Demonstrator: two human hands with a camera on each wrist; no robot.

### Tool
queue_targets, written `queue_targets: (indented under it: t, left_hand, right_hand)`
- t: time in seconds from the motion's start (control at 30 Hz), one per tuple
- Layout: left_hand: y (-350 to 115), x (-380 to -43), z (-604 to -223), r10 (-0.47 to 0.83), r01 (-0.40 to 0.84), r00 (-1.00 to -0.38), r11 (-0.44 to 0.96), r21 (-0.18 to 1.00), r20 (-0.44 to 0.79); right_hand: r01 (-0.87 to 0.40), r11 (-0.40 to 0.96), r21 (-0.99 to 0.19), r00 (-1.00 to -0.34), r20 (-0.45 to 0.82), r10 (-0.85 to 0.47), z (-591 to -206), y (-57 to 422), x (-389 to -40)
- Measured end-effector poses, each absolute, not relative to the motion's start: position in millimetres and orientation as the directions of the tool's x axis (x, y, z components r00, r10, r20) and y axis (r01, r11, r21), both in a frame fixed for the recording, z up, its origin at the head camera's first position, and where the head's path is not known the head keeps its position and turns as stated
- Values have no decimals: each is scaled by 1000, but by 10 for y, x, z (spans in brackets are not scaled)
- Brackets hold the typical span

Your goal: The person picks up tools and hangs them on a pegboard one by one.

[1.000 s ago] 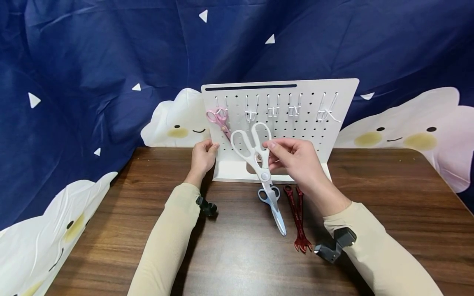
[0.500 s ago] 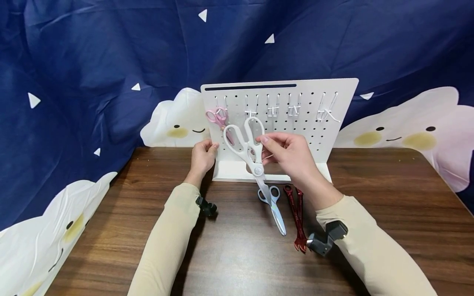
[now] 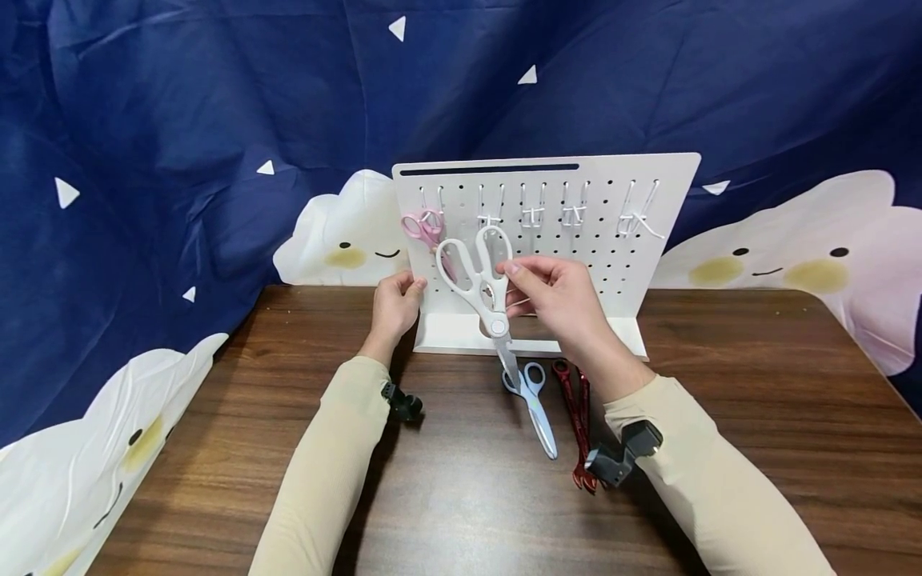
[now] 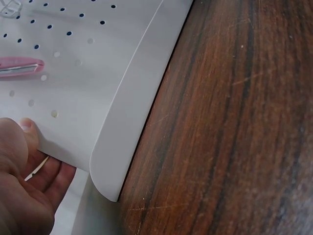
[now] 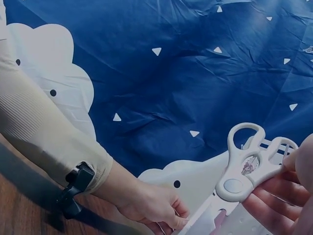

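Note:
A white pegboard (image 3: pixel 591 172) stands upright at the back of the table. My left hand (image 3: pixel 394 308) grips its left edge, thumb on the front and fingers behind, as the left wrist view shows. My right hand (image 3: pixel 558 300) pinches white kitchen scissors (image 3: pixel 497 323) by the right handle loop, in front of the board. Their loops point up and the blades hang down. In the right wrist view the scissors' loops (image 5: pixel 234 186) overlap a white wire hook behind; whether they touch I cannot tell. Pink scissors (image 3: pixel 425 228) hang on the leftmost hook.
Several white wire hooks (image 3: pixel 573 214) line the board's upper part. On the wooden table (image 3: pixel 461 496) before it lie light-blue scissors (image 3: pixel 539 420) and dark red wrenches (image 3: pixel 572 408), partly behind the right wrist camera. A blue curtain (image 3: pixel 216 120) with clouds hangs behind.
My right hand has carried the white scissors left and slightly up, toward the second hook from the left. My left hand keeps its grip on the pegboard's edge.

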State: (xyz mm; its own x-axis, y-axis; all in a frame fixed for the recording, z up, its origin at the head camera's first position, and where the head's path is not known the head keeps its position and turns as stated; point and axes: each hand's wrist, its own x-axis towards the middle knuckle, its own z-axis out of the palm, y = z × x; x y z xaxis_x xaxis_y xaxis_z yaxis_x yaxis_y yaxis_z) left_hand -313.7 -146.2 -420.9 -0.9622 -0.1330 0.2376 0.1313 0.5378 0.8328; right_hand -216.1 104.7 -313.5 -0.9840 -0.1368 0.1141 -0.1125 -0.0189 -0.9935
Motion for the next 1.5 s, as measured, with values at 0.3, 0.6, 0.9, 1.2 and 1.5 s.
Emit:
queue_targets:
  t: [0.3, 0.6, 0.9, 1.2, 1.5]
  left_hand:
    - [-1464, -3143, -4203, -128, 132, -964, 534, 835, 234]
    - [-1467, -3136, -4195, -128, 133, -964, 527, 839, 233]
    - [-1473, -3151, -4209, -137, 130, -963, 518, 845, 232]
    - [-1465, -3144, -4194, -133, 138, -961, 528, 838, 242]
    - [-1461, -3134, -4196, -131, 133, -962, 537, 833, 238]
  right_hand:
    - [-83, -18, -996, -987, 85, -135, -3172, 1032, -2217]
    - [-31, 33, -999, -994, 28, -103, -3238, 1047, -2310]
    - [-21, 45, -999, -996, 17, -82, -3279, 997, -2486]
    - [3, 76, -997, -1000, -5, -22, -3282, 944, -2636]
    - [15, 95, -995, -1000, -13, 18, -3318, 940, -2756]
